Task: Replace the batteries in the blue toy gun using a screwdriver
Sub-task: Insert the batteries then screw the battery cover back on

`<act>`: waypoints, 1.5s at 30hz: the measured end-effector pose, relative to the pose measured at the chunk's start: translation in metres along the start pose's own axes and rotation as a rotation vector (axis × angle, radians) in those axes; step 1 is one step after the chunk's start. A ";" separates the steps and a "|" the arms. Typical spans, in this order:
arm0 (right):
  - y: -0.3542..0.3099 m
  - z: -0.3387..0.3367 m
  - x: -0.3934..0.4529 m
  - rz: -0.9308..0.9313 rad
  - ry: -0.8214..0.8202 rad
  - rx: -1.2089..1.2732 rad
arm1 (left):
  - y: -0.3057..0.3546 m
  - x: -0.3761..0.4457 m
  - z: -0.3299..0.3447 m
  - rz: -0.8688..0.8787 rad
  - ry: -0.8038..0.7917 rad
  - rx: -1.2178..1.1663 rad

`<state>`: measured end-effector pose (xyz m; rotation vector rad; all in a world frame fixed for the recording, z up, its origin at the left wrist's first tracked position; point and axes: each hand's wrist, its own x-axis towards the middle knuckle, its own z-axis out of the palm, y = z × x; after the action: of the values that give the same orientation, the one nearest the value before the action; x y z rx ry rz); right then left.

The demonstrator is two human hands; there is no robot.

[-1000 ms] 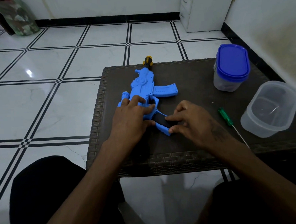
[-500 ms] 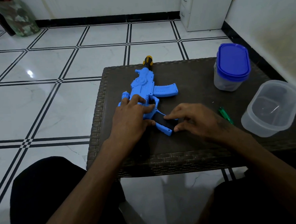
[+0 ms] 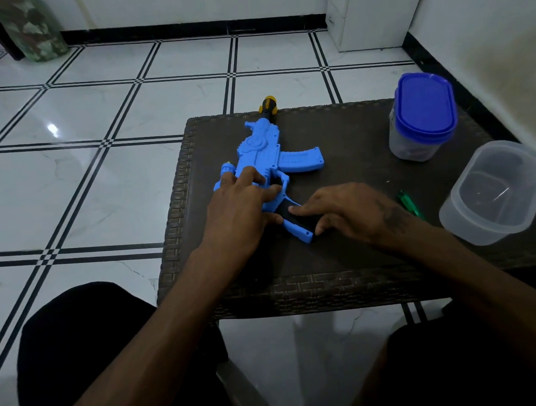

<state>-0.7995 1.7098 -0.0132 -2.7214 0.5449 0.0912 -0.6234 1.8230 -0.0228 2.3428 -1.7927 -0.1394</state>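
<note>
The blue toy gun (image 3: 257, 150) lies flat on the dark wicker table (image 3: 349, 127), its yellow-and-black muzzle pointing away over the far edge. My left hand (image 3: 239, 210) presses down on the gun's rear body with straight fingers. My right hand (image 3: 351, 211) lies over the gun's grip. Its index fingertip touches the black part of the grip and its thumb sits at the grip's end. The green-handled screwdriver (image 3: 408, 201) lies on the table just right of my right hand, its shaft hidden behind my wrist.
A closed container with a blue lid (image 3: 423, 114) stands at the table's back right. An open clear plastic tub (image 3: 496, 191) sits near the right edge, close to the screwdriver. Tiled floor lies to the left; my knees are under the near edge.
My right hand's index finger has stretched out along the black part of the grip, and my wrist now covers the screwdriver's shaft. My left hand and the gun have stayed put.
</note>
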 end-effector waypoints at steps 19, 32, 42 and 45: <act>0.013 -0.018 -0.021 0.146 0.126 0.053 | -0.001 -0.002 0.004 -0.001 0.007 -0.020; 0.070 -0.041 -0.011 0.666 0.144 -0.082 | 0.004 -0.007 0.004 -0.030 0.048 -0.056; 0.087 -0.033 -0.009 0.721 0.131 -0.028 | 0.009 -0.008 0.006 -0.035 0.066 -0.022; 0.088 -0.032 -0.009 0.700 0.143 -0.026 | 0.013 -0.006 0.008 -0.032 0.075 -0.023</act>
<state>-0.8422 1.6258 -0.0120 -2.4406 1.5172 0.0800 -0.6394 1.8251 -0.0283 2.3291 -1.7114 -0.0750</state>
